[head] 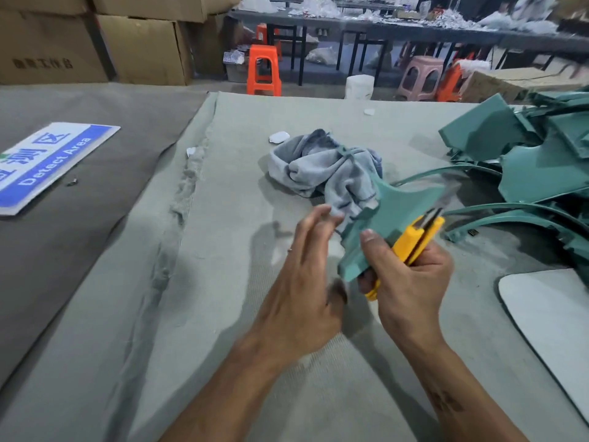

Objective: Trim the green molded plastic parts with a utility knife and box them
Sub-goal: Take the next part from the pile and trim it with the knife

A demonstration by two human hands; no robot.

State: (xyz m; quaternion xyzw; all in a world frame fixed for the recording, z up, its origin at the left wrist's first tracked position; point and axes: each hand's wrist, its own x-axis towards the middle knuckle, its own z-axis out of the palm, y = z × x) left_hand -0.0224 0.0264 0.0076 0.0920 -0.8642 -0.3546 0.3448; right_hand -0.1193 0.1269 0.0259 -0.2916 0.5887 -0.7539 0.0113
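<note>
Right hand (411,279) gripping yellow utility knife (414,240) plus green part (385,218) mid-air over counter (223,282), fingers curled round both. Left hand (306,282) hovering just beside, fingers straight, holding nothing. Green parts pile (535,167) crowding right edge, partly cut off. Grey cloth (328,167) lying behind. Knife blade blurry, honestly. Orange stool (264,70) sitting beyond.

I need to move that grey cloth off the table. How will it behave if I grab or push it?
The grey cloth lies crumpled in soft folds, so it is probably floppy and would droop from wherever you pinch it. It looks light, likely a one-hand lift. Pushed across the fabric-covered table, it would probably bunch up rather than slide or roll.
</note>
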